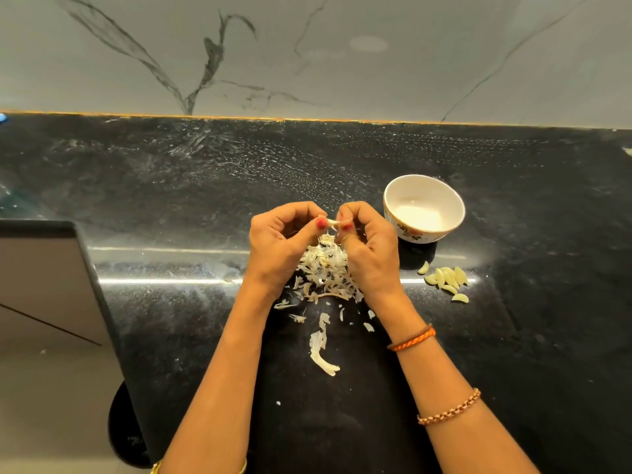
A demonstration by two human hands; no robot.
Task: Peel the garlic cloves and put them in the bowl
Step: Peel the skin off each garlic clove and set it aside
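Note:
My left hand (278,244) and my right hand (367,248) meet above the black counter, both pinching one small garlic clove (333,223) with papery skin between the fingertips. Below them lies a heap of garlic skins (325,271). A white bowl (424,208) with a flower pattern stands just right of my right hand; I see no cloves inside it. Several peeled pale cloves (446,280) lie on the counter in front of the bowl, to the right of my right wrist.
Loose skin strips (321,350) lie scattered nearer to me between my forearms. The black counter (171,186) runs back to a grey marble wall (307,56). At the left the counter edge drops off to a lower surface (44,285).

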